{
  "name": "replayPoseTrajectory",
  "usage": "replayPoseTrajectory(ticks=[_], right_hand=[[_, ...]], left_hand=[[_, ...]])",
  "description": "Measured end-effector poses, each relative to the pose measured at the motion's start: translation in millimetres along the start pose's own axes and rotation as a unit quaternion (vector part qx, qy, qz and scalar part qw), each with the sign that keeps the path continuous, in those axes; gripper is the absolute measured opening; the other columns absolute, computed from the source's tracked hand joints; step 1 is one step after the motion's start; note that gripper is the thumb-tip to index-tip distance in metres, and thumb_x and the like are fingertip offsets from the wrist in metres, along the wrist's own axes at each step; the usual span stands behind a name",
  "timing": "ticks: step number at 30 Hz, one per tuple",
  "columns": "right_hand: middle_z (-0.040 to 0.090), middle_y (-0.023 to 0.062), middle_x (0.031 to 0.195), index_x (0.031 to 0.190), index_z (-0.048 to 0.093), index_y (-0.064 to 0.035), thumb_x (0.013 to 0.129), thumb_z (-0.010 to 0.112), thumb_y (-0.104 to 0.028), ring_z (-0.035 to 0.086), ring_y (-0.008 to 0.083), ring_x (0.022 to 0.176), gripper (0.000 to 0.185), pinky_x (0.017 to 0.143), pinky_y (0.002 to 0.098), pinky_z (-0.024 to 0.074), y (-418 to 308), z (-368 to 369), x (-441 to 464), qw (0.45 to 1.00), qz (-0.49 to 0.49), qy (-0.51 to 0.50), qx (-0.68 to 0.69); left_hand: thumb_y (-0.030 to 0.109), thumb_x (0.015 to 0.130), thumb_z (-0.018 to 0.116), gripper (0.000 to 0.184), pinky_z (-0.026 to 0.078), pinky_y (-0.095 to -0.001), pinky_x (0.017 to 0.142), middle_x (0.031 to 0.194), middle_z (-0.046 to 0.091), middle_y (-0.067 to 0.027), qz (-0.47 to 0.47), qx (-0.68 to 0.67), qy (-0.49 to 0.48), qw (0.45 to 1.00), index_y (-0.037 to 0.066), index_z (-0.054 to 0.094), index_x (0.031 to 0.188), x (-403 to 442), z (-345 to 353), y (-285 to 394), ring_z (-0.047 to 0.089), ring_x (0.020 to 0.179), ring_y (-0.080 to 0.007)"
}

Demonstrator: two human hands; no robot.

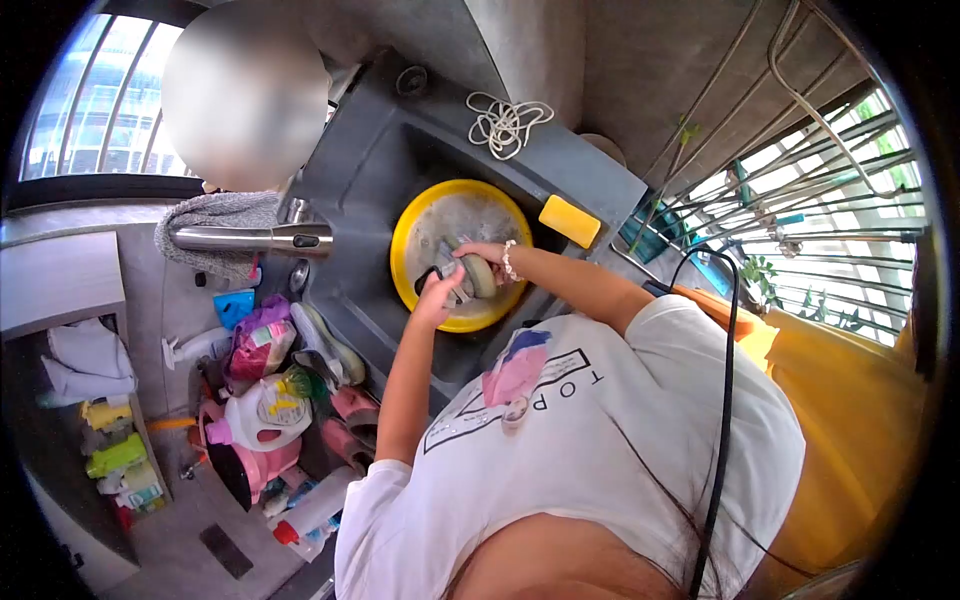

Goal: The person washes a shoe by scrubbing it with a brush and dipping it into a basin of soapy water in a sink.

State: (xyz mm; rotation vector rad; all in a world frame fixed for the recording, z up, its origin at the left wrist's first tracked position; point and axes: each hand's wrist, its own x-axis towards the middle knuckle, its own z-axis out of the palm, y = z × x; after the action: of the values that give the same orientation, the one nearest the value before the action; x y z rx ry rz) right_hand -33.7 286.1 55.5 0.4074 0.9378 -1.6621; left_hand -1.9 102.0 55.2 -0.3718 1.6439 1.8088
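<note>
The left hand [438, 296] and right hand [486, 256] clasp a shoe [481, 279] from opposite sides, likely to steady it, over the sudsy basin [402, 250], which presumably catches drips within the sink [352, 190].

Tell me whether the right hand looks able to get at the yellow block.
Likely yes: the yellow block lies just beyond the basin rim, seemingly unobstructed, but the right hand would first need to release the shoe-like item.

yellow basin [399, 256], grey shoe [481, 278], yellow block [570, 221], dark grey sink [352, 190], white cord [503, 121].
</note>
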Motion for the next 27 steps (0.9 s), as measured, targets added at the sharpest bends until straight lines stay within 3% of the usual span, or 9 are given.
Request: replayPoseTrajectory(ticks=[3, 5, 9, 14, 17, 19, 20, 23, 27], right_hand=[[0.066, 0.0058, 0.084, 0.096, 0.061, -0.0098, 0.065, 0.069, -0.050, 0.064, 0.0137, 0.067, 0.051, 0.061, 0.0254, 0.0513, 21, -28, 51, 1.000, 0.006, -0.028, 0.001], [0.065, 0.0085, 0.090, 0.102, 0.059, -0.0051, 0.068, 0.069, -0.046, 0.065, 0.0169, 0.074, 0.054, 0.063, 0.0254, 0.0518, 41, -48, 103, 0.996, -0.003, 0.010, -0.090], [0.062, 0.0149, 0.104, 0.114, 0.053, -0.0001, 0.071, 0.068, -0.047, 0.062, 0.0232, 0.094, 0.065, 0.079, 0.0313, 0.0500, 20, -5, 22, 0.995, -0.024, 0.065, -0.075], [0.065, 0.0129, 0.088, 0.108, 0.057, 0.0040, 0.079, 0.061, -0.050, 0.064, 0.0230, 0.078, 0.062, 0.066, 0.0367, 0.0495, 20, -20, 28, 0.996, -0.026, 0.015, -0.088], [0.064, 0.0164, 0.089, 0.129, 0.043, -0.0013, 0.088, 0.052, -0.041, 0.064, 0.0280, 0.074, 0.058, 0.064, 0.0394, 0.0485, 31, -49, 69, 0.895, -0.163, 0.175, -0.376], [0.062, 0.0211, 0.091, 0.141, 0.026, -0.0191, 0.093, 0.044, -0.031, 0.063, 0.0343, 0.078, 0.053, 0.066, 0.0402, 0.0488, 5, -28, 23, 0.669, -0.399, 0.267, -0.567], [0.060, 0.0230, 0.093, 0.140, 0.024, -0.0349, 0.094, 0.040, -0.022, 0.060, 0.0383, 0.079, 0.050, 0.065, 0.0436, 0.0478, -2, -17, 16, 0.657, -0.431, 0.228, -0.576], [0.062, 0.0216, 0.089, 0.140, 0.023, -0.0356, 0.093, 0.041, -0.025, 0.061, 0.0381, 0.076, 0.051, 0.064, 0.0456, 0.0470, -26, 20, 4, 0.595, -0.375, 0.201, -0.682], [0.062, 0.0209, 0.089, 0.139, 0.020, -0.0394, 0.092, 0.040, -0.026, 0.061, 0.0392, 0.076, 0.052, 0.065, 0.0462, 0.0479, -30, 55, 12, 0.604, -0.287, 0.214, -0.712]], left_hand=[[0.039, 0.088, 0.054, 0.051, 0.045, -0.0456, 0.090, 0.115, 0.057, -0.0138, -0.109, -0.231, -0.044, 0.966, 0.004, 0.045, 0.124, 33, -15, -23, 0.057, 0.103, -0.0286], [0.042, 0.090, 0.048, 0.053, 0.044, -0.0492, 0.091, 0.119, 0.054, -0.0159, -0.082, -0.288, 0.046, 0.953, 0.003, 0.044, 0.126, 57, -29, -45, 0.055, 0.105, -0.0329], [0.045, 0.092, 0.038, 0.056, 0.039, -0.0507, 0.096, 0.125, 0.049, -0.0188, -0.065, -0.420, 0.083, 0.901, 0.001, 0.043, 0.127, 40, -2, -17, 0.051, 0.110, -0.0356], [0.041, 0.096, 0.030, 0.052, 0.038, -0.0472, 0.098, 0.123, 0.052, -0.0179, 0.082, -0.449, 0.056, 0.888, 0.001, 0.044, 0.126, 53, -27, -53, 0.051, 0.111, -0.0348], [0.041, 0.096, 0.029, 0.053, 0.037, -0.0469, 0.099, 0.122, 0.053, -0.0174, 0.093, -0.531, -0.013, 0.842, 0.001, 0.044, 0.126, 37, -34, -47, 0.051, 0.111, -0.0338], [0.041, 0.096, 0.028, 0.053, 0.036, -0.0470, 0.099, 0.124, 0.052, -0.0173, 0.111, -0.538, -0.014, 0.835, 0.001, 0.043, 0.127, 31, -36, -37, 0.050, 0.113, -0.0335], [0.040, 0.096, 0.028, 0.052, 0.035, -0.0457, 0.100, 0.125, 0.050, -0.0165, 0.112, -0.528, -0.008, 0.842, 0.001, 0.043, 0.128, 21, -34, -29, 0.049, 0.114, -0.0327], [0.040, 0.097, 0.027, 0.052, 0.033, -0.0446, 0.102, 0.128, 0.048, -0.0160, 0.128, -0.518, -0.011, 0.845, 0.001, 0.040, 0.130, 11, -27, -12, 0.047, 0.117, -0.0319], [0.041, 0.096, 0.027, 0.054, 0.031, -0.0447, 0.103, 0.130, 0.046, -0.0174, 0.138, -0.537, -0.001, 0.832, 0.002, 0.038, 0.131, 9, -18, 7, 0.045, 0.118, -0.0326]])
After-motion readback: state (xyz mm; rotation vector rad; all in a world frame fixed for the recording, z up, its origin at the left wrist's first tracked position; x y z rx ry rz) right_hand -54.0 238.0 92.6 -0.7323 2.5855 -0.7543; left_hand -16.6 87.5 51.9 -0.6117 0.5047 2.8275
